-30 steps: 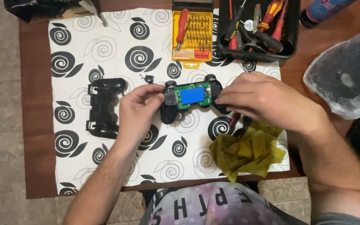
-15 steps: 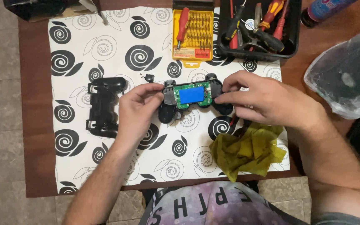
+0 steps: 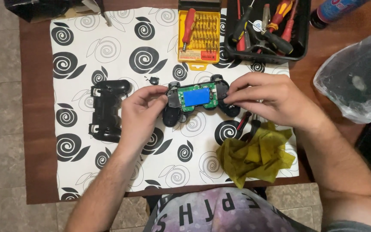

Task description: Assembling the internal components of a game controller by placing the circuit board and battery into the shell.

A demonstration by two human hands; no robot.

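An opened game controller (image 3: 196, 101) sits at the centre of the frame, just above the spiral-patterned cloth (image 3: 108, 51) that covers the wooden worktop (image 3: 35, 129). Its back is off, showing a green circuit board with a blue battery pack on top. The left hand (image 3: 140, 114) has its fingers closed on the controller's left grip, thumb near the board's edge. The right hand (image 3: 271, 99) has its fingers closed on the right grip from above. Left of centre lies the detached black shell (image 3: 106, 109), apart from the hands. A crumpled yellow cloth (image 3: 256, 154) lies at lower right, just below the right hand. At the top edge stand a yellow screwdriver bit set (image 3: 200, 34) and a black tool tray (image 3: 267, 28) holding pliers and screwdrivers. A clear plastic bag (image 3: 357, 77) fills the right edge.
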